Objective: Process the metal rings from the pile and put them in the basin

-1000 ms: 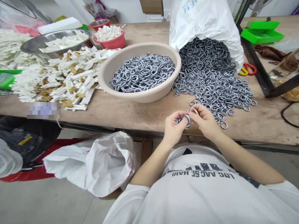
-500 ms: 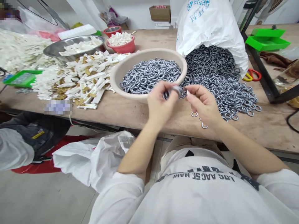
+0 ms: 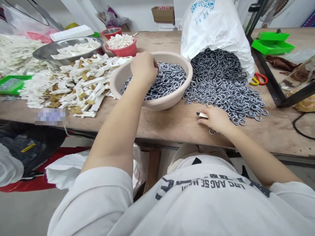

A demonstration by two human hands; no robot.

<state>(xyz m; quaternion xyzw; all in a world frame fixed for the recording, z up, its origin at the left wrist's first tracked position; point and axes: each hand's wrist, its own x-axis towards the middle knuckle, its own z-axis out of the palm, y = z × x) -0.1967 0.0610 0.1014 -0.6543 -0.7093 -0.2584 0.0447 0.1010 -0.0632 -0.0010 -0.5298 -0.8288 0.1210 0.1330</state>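
Observation:
My left hand (image 3: 144, 68) is over the left part of a beige basin (image 3: 164, 104) heaped with grey metal rings (image 3: 172, 78). It shows its back, with the fingers curled down, and whatever they grip is hidden. My right hand (image 3: 216, 118) is low over the table, pinching a small white piece with a dark end (image 3: 202, 115). A few loose rings (image 3: 212, 131) lie by that hand. Just beyond it, a big pile of the same rings (image 3: 236, 98) spills from a white sack (image 3: 216, 29).
White and gold-brown plastic pieces (image 3: 81, 85) are heaped on the left of the table (image 3: 169, 126). Behind them stand a steel bowl (image 3: 39, 57) and a red bowl (image 3: 126, 51). Scissors (image 3: 261, 78), a black metal frame (image 3: 267, 77) and green trays (image 3: 273, 47) are on the right.
My hands were together in front of the basin; now they are apart. The left has moved left and away over the basin, and the right has come down nearer the table.

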